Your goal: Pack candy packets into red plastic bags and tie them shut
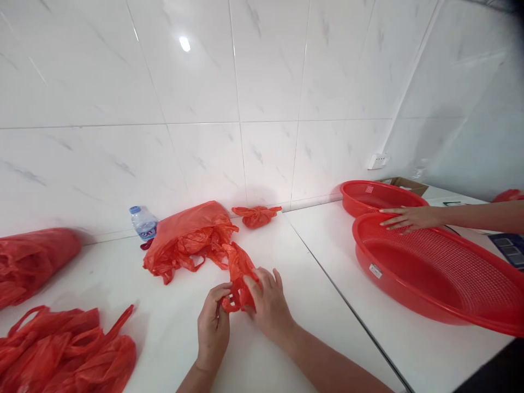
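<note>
A crumpled red plastic bag (239, 263) is held low over the white table, between my two hands. My left hand (215, 322) pinches its near end, where a loop of the plastic curls. My right hand (270, 303) has its fingers closed on the bag's right side, and the fingertips are partly hidden in the folds. Just beyond lies a larger bundle of red plastic bags (190, 232), close to the far end of the bag I hold. Behind, near the wall, sits a small knotted red bag (257, 216).
More red bags (69, 349) are heaped at the front left, with a rolled red bundle (39, 262) behind. A water bottle (143, 222) leans by the wall. On the right, another person's hand (413, 218) touches a large red basket (409, 295) near a smaller red basket (356, 204).
</note>
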Demonstrator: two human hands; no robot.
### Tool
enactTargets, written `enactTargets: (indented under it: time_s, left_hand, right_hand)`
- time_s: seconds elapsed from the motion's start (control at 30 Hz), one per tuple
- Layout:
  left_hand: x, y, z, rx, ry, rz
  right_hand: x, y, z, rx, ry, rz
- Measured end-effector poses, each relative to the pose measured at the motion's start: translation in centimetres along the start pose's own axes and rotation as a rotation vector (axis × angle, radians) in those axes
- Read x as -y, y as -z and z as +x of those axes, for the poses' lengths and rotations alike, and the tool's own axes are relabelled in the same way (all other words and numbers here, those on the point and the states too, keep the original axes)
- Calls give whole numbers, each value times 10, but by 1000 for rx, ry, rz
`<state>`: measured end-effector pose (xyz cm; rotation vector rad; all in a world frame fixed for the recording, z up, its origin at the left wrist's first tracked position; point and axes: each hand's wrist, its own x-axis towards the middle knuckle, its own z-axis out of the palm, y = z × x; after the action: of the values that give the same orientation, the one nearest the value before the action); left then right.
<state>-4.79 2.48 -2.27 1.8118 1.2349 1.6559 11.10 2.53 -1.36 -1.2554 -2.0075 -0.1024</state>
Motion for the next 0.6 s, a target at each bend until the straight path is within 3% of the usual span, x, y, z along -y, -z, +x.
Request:
enactTargets:
  time_s: [0.13, 0.2, 0.3, 0.43, 0.6]
  left_hand:
    - [-3, 1, 0, -60, 38, -74]
    - [-2, 3, 2, -103, 70, -75]
    - [2, 9, 10, -229, 151, -68]
    - [11, 21, 21, -397, 390, -151]
    - [18, 26, 27, -298, 624, -523]
  right_hand:
    - [-37, -10, 5, 102, -301, 283]
    - [-54, -11, 8, 85, -447, 452]
    - [-75, -7, 14, 48, -558, 592]
    - [-97, 3, 20, -54, -703, 782]
    - [-105, 13, 21, -112, -798, 884]
